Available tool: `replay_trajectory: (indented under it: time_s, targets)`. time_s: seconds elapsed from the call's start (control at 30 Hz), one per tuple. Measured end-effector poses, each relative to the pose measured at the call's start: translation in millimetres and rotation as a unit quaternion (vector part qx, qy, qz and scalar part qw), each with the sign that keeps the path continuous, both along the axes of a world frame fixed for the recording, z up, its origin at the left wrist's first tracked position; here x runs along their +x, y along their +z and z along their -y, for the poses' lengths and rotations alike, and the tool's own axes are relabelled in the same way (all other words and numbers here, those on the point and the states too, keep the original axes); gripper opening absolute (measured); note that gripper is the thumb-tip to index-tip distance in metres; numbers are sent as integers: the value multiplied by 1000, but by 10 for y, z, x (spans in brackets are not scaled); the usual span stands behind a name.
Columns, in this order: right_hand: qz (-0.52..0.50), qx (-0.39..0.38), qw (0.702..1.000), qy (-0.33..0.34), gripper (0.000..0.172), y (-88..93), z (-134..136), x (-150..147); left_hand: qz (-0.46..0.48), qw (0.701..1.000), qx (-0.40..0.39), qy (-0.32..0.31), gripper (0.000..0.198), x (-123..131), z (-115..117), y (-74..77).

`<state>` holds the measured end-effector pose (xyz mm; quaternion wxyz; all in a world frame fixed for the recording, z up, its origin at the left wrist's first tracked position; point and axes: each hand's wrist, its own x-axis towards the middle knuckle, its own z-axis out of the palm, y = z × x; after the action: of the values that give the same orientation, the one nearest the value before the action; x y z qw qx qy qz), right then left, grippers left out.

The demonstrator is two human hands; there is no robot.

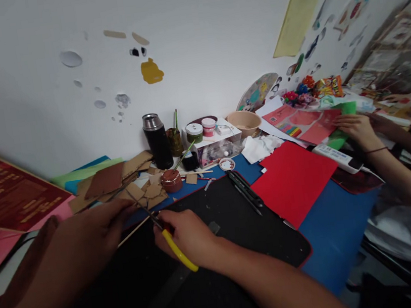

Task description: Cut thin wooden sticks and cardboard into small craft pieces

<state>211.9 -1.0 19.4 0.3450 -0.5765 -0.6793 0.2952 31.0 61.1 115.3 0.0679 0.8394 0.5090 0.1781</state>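
Note:
My right hand (pixel 187 237) is closed around yellow-handled scissors (pixel 165 231), whose blades point up and left toward the cardboard scraps. My left hand (pixel 94 233) is closed in a pinch on a thin wooden stick (pixel 134 230) that runs diagonally under the scissor blades. Both hands hover over a black cutting mat (pixel 237 216) on the blue table (pixel 334 227). A pile of brown cardboard pieces (pixel 118 184) lies just beyond my left hand.
A black flask (pixel 156 140), paint jars (pixel 195 132), a small brown pot (pixel 171 180) and a clear box (pixel 218 147) stand by the wall. A red sheet (pixel 295 179) and a black utility knife (pixel 247 191) lie to the right. Another person's hand (pixel 355 128) rests on papers at right.

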Motion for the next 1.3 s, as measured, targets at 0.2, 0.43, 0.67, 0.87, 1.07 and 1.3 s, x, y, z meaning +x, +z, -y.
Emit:
replay_trajectory:
  time_s: [0.2,0.43,0.67,0.87,1.07,1.3]
  targets:
    - [5,-2,1000,5,21,1,14,-8,31,996,-81,25,55,-14,-38,34]
    - [12,26,999,-23,15,-141,-37,-34,-18,1000,-3,9,46,24,-25,-16]
    - [0,38,999,-26,18,-73,-8,-43,-141,988,63,-26,38,45,28,-22]
    - [-8,42,999,-29,17,-12,7,-31,-179,976,109,-54,35,23,50,-69]
    - [-22,35,999,-28,17,-3,24,-28,-146,982,109,-42,41,8,14,-124]
    - [-21,-1,1000,-2,18,-75,-42,8,-88,995,45,22,44,52,-7,-119]
